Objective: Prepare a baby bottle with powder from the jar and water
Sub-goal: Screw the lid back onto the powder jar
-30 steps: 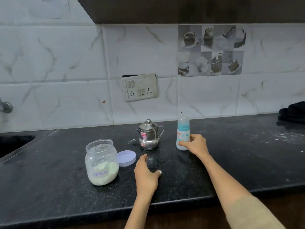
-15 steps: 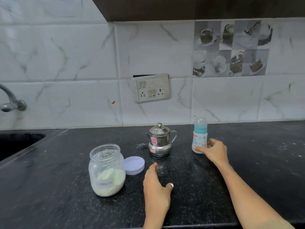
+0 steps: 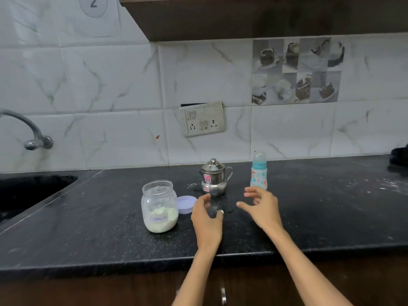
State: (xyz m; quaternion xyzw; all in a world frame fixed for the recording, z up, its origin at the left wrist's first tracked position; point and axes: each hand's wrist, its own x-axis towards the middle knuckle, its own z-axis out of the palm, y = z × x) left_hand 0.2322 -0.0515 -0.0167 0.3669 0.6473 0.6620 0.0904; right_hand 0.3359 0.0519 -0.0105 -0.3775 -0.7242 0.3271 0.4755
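Observation:
A baby bottle point(image 3: 258, 172) with a blue collar and clear cap stands upright on the black counter point(image 3: 110, 228). A small steel lidded pot point(image 3: 213, 178) stands to its left. Further left is an open glass jar point(image 3: 159, 206) holding pale powder, with its lilac lid point(image 3: 186, 204) lying flat beside it. My right hand point(image 3: 261, 206) hovers just in front of the bottle, fingers spread, apart from it. In front of the pot, my left hand point(image 3: 207, 219) rests with curved fingers and holds nothing.
A sink basin point(image 3: 26, 193) is set into the counter at the left, under a wall tap point(image 3: 33, 138). A switch and socket plate point(image 3: 203, 119) sits on the tiled wall. A dark object point(image 3: 399, 157) lies at the far right. White powder dusts the counter's right side.
My right hand has let go of the baby bottle and drawn back towards me. The left hand stays in front of the pot. The view has tilted up and back.

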